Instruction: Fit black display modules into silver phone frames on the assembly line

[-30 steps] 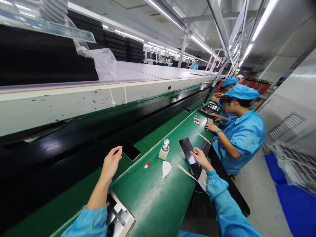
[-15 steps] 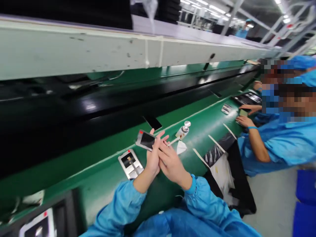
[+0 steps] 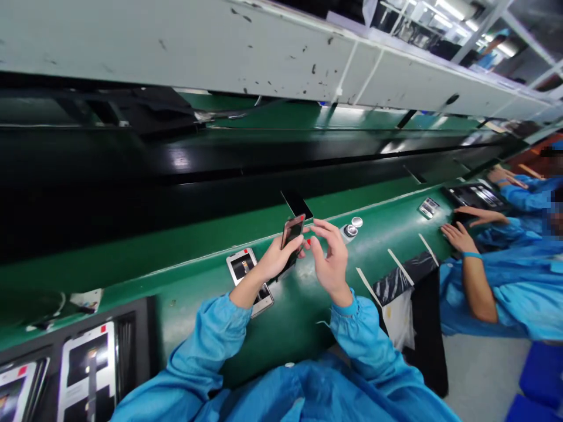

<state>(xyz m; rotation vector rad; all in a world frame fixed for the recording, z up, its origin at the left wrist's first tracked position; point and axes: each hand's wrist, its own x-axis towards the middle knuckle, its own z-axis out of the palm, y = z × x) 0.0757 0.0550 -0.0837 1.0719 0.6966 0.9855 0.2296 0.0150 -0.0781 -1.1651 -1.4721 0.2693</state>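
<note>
Two hands meet above the green bench [image 3: 303, 308]. The left hand [image 3: 275, 258] clasps a phone panel [image 3: 292, 230], tilted upright, by its lower end. The right hand [image 3: 332, 261] sits at the panel's 3 o'clock, fingertips by a small red tab [image 3: 308, 241]; whether they pinch it, I cannot tell. A dispenser bottle [image 3: 350, 231] stands beyond the right hand, at its 1 o'clock.

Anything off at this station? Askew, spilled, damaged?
Nothing spilled or visibly broken. The left hand holds a phone panel tilted up, right hand beside it. One dark panel lies skewed at the edge of the black belt, and the white shelf front is scuffed with dark marks.
</note>
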